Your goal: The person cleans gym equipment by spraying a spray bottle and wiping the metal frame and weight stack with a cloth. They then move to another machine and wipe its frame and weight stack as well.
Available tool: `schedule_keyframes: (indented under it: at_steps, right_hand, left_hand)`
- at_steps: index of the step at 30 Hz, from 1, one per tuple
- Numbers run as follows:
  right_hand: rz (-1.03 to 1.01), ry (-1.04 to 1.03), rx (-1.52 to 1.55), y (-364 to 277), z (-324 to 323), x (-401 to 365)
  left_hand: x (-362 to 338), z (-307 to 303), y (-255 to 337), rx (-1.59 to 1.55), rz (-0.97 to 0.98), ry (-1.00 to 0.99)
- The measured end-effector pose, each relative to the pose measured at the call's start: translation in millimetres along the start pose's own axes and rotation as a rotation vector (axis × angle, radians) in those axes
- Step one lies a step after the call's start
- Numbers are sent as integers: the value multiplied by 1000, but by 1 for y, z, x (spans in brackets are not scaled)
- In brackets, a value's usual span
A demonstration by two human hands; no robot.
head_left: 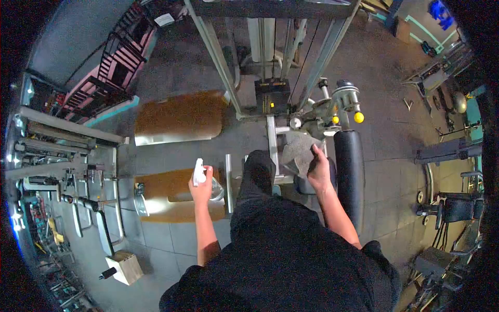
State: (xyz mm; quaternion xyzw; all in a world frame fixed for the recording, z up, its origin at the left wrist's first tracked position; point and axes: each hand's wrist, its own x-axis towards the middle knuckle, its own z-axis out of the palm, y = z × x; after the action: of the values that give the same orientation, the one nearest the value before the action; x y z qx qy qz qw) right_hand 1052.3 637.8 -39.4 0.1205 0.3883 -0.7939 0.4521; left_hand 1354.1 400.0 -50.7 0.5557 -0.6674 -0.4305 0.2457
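Left of the tall grey metal weight machine [214, 57], a pale wooden box [127, 268] sits on the dark tiled floor [161, 242], farther off than two brown sheets with glossy pale edges, the upper sheet [179, 115] and the lower sheet [182, 182]. Over the lower sheet, the left hand [201, 184] is closed around the neck of a clear spray bottle with a white trigger head [217, 191]. Yellow marks on the machine's black weight stack [272, 96] are too small to read. In front of the machine, the right hand [318, 171] pinches a grey fabric cloth [299, 151], thumb on top, fingers partly hidden. Just right of that hand is a long black padded roller [349, 171], with a round yellow knob [358, 117] above it.
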Motion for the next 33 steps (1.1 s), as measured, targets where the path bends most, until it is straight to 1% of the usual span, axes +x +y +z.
schedule_keyframes:
  at_steps: [5, 6, 7, 9, 10, 12, 13, 15, 16, 17, 18, 19, 21, 22, 23, 25, 27, 29, 30, 31, 33]
  right_hand:
    - [2, 39, -23, 3, 0, 29]
    - [-16, 52, -12, 3, 2, 34]
    - [-19, 62, -8, 1, 5, 42]
    - [-55, 79, -125, -4, 10, 54]
    - [-69, 108, -118, -7, 9, 67]
    - [-95, 270, -235, -7, -2, 96]
    - [-108, 297, -228, -11, -5, 113]
    - [-103, 206, -297, -24, -9, 142]
    - [-76, 275, -343, -33, -9, 154]
    - [-120, 272, -336, -40, -3, 167]
    - [-173, 292, -358, -47, 2, 180]
    - [-212, 318, -381, -52, 4, 188]
    - [-119, 474, -380, -66, 14, 202]
    - [-162, 368, -352, -67, 8, 212]
    - [-198, 439, -259, -67, 31, 212]
    - [-195, 338, -210, -62, 29, 229]
    - [-151, 339, -224, -59, 39, 245]
    - [-69, 336, -275, -55, 46, 259]
    - [-38, 346, -275, -55, 54, 264]
    - [-26, 342, -279, -54, 55, 273]
    - [-31, 227, -267, -53, 66, 287]
  left_hand:
    - [24, 18, 9, 7, 16, -19]
    - [33, 27, 6, -88, 11, -37]
    - [45, 34, 8, -85, 11, -47]
    - [64, 50, 25, -73, -55, -90]
    - [81, 62, 26, -2, 33, -84]
    - [109, 81, 31, -11, 32, -146]
    - [127, 91, 35, -19, 39, -168]
    - [153, 107, 49, -3, 27, -225]
    - [167, 116, 54, -2, 89, -260]
    - [182, 123, 60, -4, 156, -289]
    - [184, 124, 87, -25, 157, -310]
    - [196, 130, 86, -14, 146, -320]
    - [220, 143, 87, -69, 214, -388]
    - [227, 148, 90, -54, 249, -373]
    - [231, 149, 104, -38, 350, -339]
    - [241, 149, 117, -74, 332, -340]
    - [254, 151, 123, -82, 314, -302]
    - [263, 154, 128, -43, 251, -268]
    - [267, 156, 128, -10, 284, -247]
    - [269, 159, 129, -4, 274, -238]
    - [269, 163, 133, -136, 206, -212]
